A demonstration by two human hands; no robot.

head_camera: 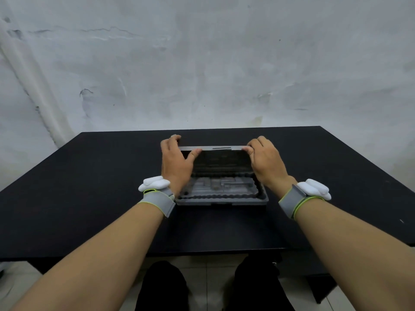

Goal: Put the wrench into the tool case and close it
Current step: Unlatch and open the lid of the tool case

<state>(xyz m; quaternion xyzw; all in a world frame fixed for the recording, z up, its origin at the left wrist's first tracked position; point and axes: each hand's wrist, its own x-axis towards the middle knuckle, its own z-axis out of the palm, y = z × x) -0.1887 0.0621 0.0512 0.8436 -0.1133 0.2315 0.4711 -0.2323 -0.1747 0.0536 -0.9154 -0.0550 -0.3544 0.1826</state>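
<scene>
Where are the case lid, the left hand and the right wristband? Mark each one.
case lid (pixel 221 163): head view, on its dark inner face.
left hand (pixel 176 163): head view, on the back of the hand.
right wristband (pixel 292 202): head view, on the grey strap.

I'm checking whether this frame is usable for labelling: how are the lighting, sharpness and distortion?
Head view: soft, even light with no glare; the black table swallows shadow detail; wide-angle bowing curves its edges; the tool case interior is dim and slightly soft, so its contents are hard to read; both the left hand and right hand look sharp.
</scene>
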